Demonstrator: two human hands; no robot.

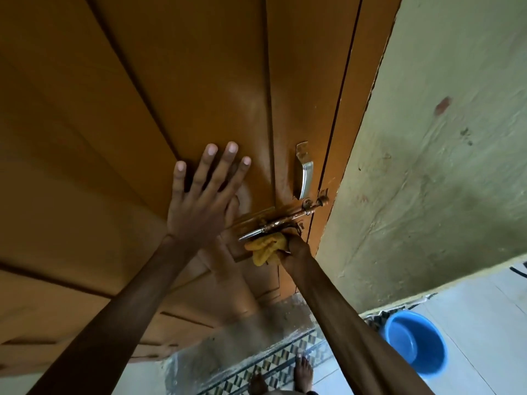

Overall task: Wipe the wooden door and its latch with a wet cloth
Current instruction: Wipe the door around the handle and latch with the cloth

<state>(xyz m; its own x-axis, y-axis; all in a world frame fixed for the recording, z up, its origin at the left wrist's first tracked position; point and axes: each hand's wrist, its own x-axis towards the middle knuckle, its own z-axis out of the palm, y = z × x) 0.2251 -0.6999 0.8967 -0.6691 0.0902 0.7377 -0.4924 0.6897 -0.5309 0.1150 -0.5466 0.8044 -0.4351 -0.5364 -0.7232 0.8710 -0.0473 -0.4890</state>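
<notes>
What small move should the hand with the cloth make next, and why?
Probably slide the bunched yellow cloth, held by the right hand, up along the metal sliding latch bolt: it sits just under the bolt, while the left hand braces the orange-brown wooden door.

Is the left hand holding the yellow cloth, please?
No, the left hand lies flat and open on the door; the right hand grips the yellow cloth.

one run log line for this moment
step: wiping latch | right hand: yellow cloth under bolt | left hand: flat on door
</notes>
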